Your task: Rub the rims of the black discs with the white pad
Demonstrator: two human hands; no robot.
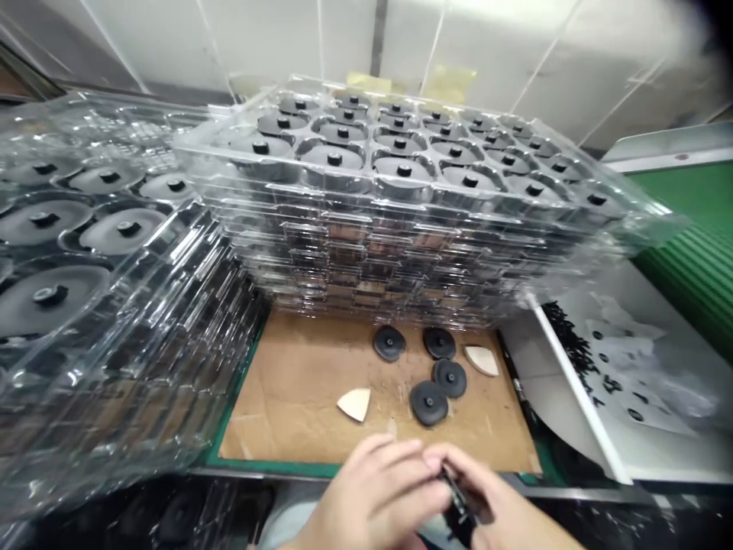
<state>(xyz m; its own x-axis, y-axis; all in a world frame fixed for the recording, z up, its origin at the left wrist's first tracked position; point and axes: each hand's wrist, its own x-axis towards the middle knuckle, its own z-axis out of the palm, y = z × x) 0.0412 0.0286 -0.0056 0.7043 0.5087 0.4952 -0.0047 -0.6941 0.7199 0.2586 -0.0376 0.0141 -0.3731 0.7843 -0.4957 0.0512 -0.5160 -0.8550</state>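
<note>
My left hand (375,493) and my right hand (495,504) meet at the bottom edge, fingers curled together around a small black part (458,504). Just beyond them, on a brown cardboard sheet (298,405), lie several black round discs (429,402) with a centre nub. Two cream, rounded-triangle pads rest there too, one (355,403) left of the discs and one (482,360) to their right.
A tall stack of clear plastic trays (401,229) holding black discs stands behind the cardboard. Another stack of trays (97,305) rises at the left. A white bin (578,382) with small black parts and plastic bags sits at the right, beside a green conveyor belt (699,252).
</note>
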